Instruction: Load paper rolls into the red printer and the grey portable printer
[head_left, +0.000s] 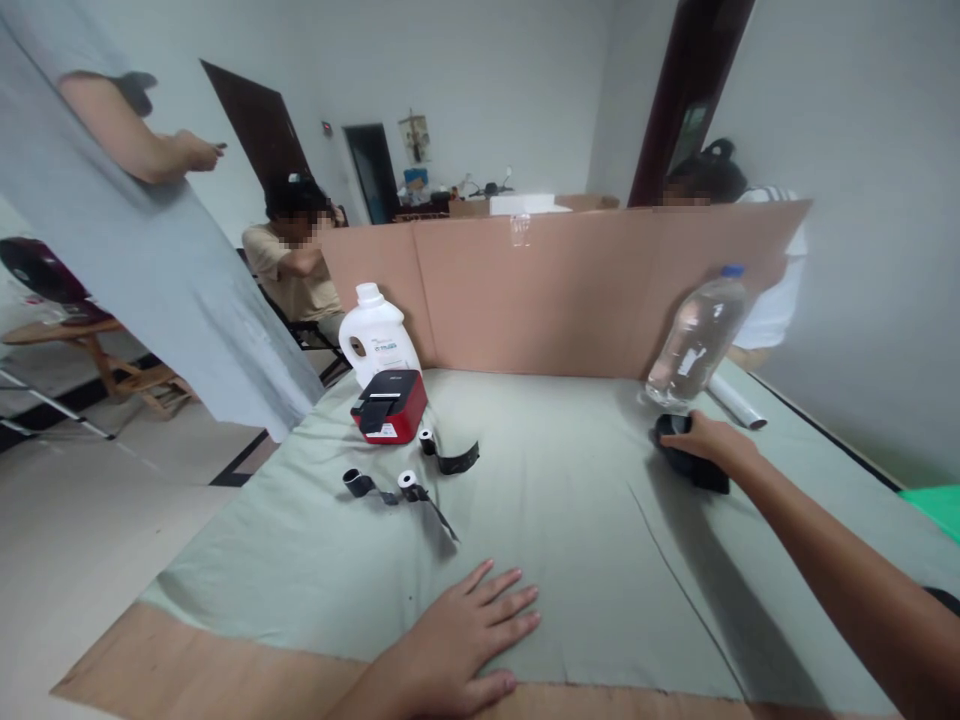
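Note:
My left hand (480,625) lies flat on the green cloth (555,520) near the front edge, fingers spread, holding nothing. At the right side, my right hand (709,440) has its fingers closed round a black roll (701,470) with a flap trailing towards me; its exact kind is unclear. Left of centre lie three small rolls with dark strips unwound: a black roll (358,484), a white-cored roll (409,486) and another white-cored roll (429,442). Behind them stands a small red and black printer (401,405) with a dark strip at its front.
A white jug (382,335) stands behind the printer. A clear bottle (697,340) with a blue cap is just beyond my right hand, beside a silvery tube (739,400). A cardboard panel (540,295) closes off the back. Other people are beyond the table.

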